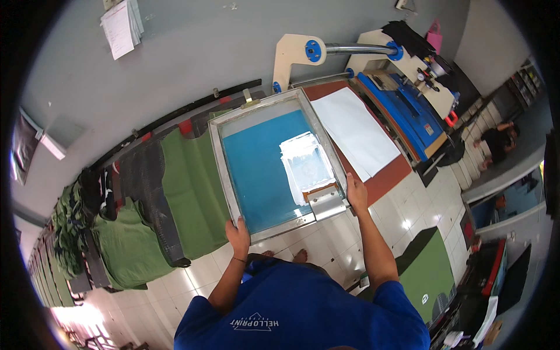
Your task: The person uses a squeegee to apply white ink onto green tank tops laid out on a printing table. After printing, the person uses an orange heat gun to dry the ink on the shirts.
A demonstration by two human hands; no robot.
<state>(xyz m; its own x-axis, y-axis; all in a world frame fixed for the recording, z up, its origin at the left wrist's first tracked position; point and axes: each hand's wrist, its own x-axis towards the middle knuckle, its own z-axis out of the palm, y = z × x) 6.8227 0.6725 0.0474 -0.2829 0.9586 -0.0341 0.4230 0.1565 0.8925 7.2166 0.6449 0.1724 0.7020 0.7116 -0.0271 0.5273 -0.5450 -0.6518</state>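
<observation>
A screen-printing frame (256, 169) with a teal mesh and pale metal sides is in front of me, its far end near a metal clamp (249, 102). My left hand (238, 236) grips its near left corner. On the opposite side, my right hand (356, 192) holds the right edge close to the near corner. A squeegee (326, 203) with a wide metal handle rests on the mesh at the near right, beside my right hand. White ink (306, 163) is smeared over the mesh just beyond it. The frame hides what lies beneath.
Green shirt pieces (192, 192) lie on dark boards along the wall to the left. White paper (356, 131) covers part of a reddish-brown board at right. Past it stands a blue and cream machine (402, 111). Another green piece (426, 274) is at lower right; a person (499, 143) is far right.
</observation>
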